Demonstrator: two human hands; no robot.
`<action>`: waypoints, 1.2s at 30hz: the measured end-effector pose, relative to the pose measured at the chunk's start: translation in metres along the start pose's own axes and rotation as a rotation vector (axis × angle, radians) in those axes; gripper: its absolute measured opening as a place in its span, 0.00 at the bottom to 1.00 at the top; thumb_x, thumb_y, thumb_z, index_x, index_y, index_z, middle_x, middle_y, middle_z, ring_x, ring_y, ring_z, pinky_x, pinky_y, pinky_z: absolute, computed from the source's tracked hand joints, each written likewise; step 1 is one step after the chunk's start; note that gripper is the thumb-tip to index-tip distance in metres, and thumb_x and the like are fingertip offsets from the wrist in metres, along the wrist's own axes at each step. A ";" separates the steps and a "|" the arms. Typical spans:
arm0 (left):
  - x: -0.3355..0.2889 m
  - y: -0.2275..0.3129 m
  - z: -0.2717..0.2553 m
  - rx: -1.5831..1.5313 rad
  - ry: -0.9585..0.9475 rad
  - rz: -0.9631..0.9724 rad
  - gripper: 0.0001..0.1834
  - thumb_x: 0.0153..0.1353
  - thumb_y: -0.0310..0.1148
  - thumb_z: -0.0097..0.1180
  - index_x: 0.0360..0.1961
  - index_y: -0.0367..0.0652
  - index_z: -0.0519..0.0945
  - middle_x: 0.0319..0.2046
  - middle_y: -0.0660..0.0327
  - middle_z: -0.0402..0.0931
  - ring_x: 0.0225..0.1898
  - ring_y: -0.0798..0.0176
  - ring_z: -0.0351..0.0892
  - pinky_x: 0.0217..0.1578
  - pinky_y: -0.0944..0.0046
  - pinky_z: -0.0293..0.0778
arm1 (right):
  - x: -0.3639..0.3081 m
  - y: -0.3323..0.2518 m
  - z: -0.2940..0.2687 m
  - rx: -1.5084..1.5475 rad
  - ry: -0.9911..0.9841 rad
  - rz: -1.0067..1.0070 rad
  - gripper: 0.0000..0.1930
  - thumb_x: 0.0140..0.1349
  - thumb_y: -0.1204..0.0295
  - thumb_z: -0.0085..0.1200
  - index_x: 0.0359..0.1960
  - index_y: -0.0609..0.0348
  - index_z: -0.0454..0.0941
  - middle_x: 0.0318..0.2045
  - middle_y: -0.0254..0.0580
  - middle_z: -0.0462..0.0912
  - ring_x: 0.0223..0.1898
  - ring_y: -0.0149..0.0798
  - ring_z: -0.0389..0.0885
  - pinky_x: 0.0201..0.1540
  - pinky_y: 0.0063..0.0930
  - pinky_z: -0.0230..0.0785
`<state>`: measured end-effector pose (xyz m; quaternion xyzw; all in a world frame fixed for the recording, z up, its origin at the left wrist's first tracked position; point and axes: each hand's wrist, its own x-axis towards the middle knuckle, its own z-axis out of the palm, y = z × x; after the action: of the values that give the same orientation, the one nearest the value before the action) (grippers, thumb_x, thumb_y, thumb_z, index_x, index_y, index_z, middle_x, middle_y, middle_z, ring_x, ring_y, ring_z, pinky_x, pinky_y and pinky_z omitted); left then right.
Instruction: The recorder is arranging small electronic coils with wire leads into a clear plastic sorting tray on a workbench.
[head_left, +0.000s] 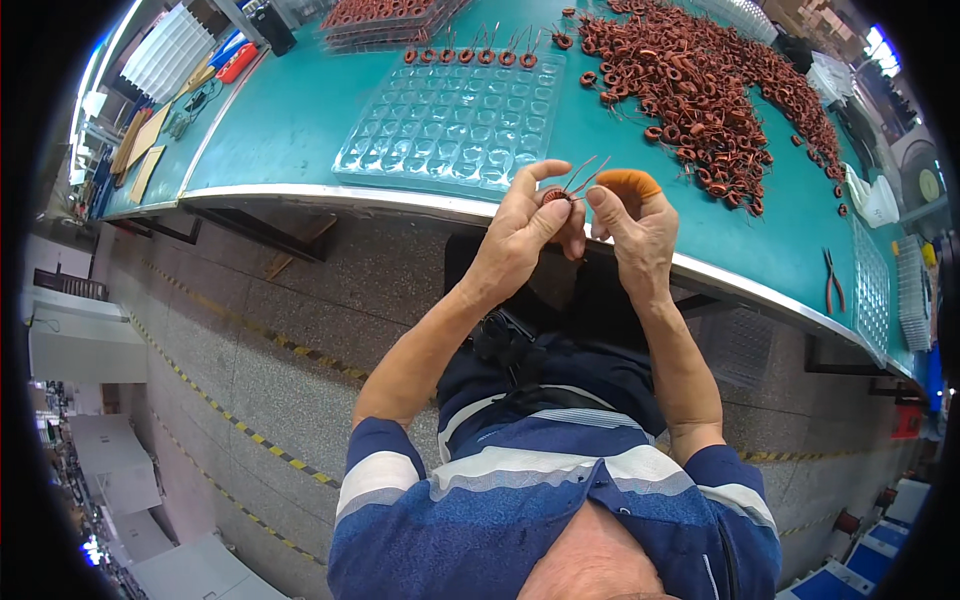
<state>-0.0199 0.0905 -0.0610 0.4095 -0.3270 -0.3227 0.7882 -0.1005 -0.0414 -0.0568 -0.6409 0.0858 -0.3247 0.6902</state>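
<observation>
At the bench's front edge, my left hand pinches a small ring-shaped wire-wound coil between thumb and fingers. Thin reddish wire leads stick up from the coil toward my right hand. Orange covers wrap fingers of that hand, which are curled in beside the leads with the thumb close to them. Whether they pinch a lead is too small to tell. Just beyond my hands lies a clear plastic tray with rows of round pockets; several coils stand along its far row, leads up.
A large heap of coils spreads over the green bench at the right. Stacked filled trays sit at the back. Pliers and another clear tray lie far right. White trays stand at the left.
</observation>
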 end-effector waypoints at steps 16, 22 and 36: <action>0.002 -0.004 -0.008 -0.045 0.131 -0.175 0.11 0.68 0.31 0.47 0.44 0.34 0.73 0.23 0.64 0.67 0.22 0.70 0.65 0.23 0.70 0.66 | 0.014 0.013 -0.014 0.284 -0.097 0.241 0.16 0.67 0.62 0.53 0.47 0.62 0.78 0.31 0.34 0.80 0.29 0.23 0.76 0.28 0.13 0.66; -0.003 -0.006 -0.003 -0.003 0.108 -0.145 0.09 0.69 0.32 0.48 0.46 0.39 0.68 0.23 0.63 0.67 0.21 0.70 0.66 0.23 0.72 0.65 | 0.011 0.016 -0.015 0.313 -0.091 0.388 0.11 0.66 0.66 0.55 0.42 0.62 0.80 0.30 0.33 0.79 0.30 0.26 0.75 0.32 0.18 0.67; -0.012 -0.003 -0.007 0.112 0.060 -0.110 0.05 0.69 0.30 0.46 0.41 0.41 0.65 0.22 0.65 0.66 0.19 0.74 0.64 0.20 0.73 0.62 | 0.019 0.000 -0.029 0.208 -0.260 0.449 0.12 0.62 0.67 0.56 0.40 0.65 0.78 0.30 0.38 0.80 0.29 0.26 0.78 0.35 0.17 0.70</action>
<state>-0.0220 0.1019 -0.0700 0.4799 -0.2979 -0.3344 0.7544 -0.1013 -0.0763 -0.0556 -0.5679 0.1025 -0.0858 0.8122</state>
